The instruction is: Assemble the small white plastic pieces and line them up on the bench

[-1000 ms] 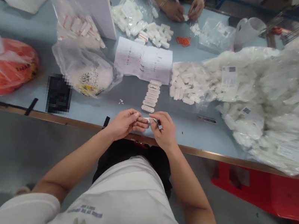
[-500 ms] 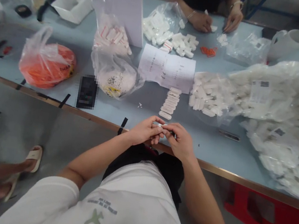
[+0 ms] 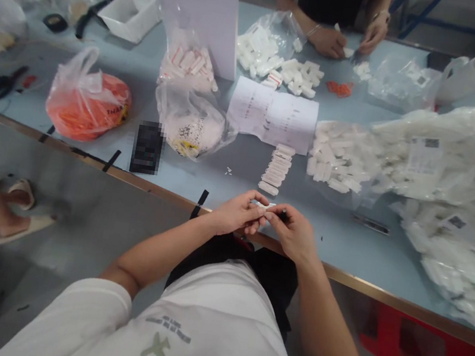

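Observation:
At the table's front edge my two hands meet. My left hand (image 3: 241, 212) is closed around a small white plastic piece (image 3: 265, 205), its fingers partly hiding it. My right hand (image 3: 295, 229) pinches at the same piece from the right; a short dark stick-like thing (image 3: 283, 214) shows between its fingers, its kind unclear. Just beyond the hands lies a column of several flat, oblong white pieces (image 3: 275, 172). Tiny white bits (image 3: 228, 171) are scattered to the left of that column. A printed sheet (image 3: 272, 114) lies behind it.
Bags of white parts (image 3: 428, 166) fill the right side. On the left are an orange-filled bag (image 3: 89, 103), a bag of small white parts (image 3: 195, 129), black scissors (image 3: 2, 83) and a white bin (image 3: 130, 13). A co-worker's hands (image 3: 333, 43) handle white pieces opposite.
The whole view has shifted, with table things appearing slightly further right. My hands stay together on the white piece, which shows a little more. A bystander's feet at the left have moved.

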Motion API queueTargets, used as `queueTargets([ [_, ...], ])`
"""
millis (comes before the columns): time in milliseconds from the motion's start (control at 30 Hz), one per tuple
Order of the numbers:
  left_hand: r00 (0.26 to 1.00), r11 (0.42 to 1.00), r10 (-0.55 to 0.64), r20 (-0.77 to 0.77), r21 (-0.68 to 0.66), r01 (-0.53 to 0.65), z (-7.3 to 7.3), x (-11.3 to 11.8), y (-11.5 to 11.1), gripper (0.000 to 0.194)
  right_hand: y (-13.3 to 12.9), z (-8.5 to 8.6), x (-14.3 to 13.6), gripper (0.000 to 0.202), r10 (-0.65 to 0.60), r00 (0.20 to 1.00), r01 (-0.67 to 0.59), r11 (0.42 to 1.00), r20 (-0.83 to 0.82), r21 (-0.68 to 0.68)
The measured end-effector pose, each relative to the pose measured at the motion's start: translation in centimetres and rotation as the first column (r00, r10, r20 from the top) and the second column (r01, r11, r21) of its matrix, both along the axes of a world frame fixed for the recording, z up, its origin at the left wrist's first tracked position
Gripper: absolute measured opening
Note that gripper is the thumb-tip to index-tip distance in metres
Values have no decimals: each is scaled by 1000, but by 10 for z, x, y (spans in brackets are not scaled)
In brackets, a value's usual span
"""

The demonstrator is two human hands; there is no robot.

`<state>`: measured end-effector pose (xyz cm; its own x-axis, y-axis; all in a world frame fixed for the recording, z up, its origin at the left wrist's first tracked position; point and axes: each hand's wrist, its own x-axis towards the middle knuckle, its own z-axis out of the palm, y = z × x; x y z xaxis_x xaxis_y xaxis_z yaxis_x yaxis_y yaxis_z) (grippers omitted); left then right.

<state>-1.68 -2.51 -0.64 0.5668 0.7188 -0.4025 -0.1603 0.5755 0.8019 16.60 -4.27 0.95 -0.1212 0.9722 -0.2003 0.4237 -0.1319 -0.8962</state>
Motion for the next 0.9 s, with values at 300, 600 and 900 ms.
queueTargets([
  [300, 999, 993, 43, -12, -113, -44, 10, 3, -2, 48, -4, -12, 0, 19, 23, 983, -90, 925, 182, 368],
  [600, 989, 995, 94, -115, -33, -98, 7, 5, -4, 45, -7, -14, -1, 18, 2, 968, -108, 907, 253, 407],
  [900, 971, 996, 76, -225, 63, -63, 6, 5, -6, 36, -8, -17, -3, 13, -12, 960, -104, 912, 280, 397],
])
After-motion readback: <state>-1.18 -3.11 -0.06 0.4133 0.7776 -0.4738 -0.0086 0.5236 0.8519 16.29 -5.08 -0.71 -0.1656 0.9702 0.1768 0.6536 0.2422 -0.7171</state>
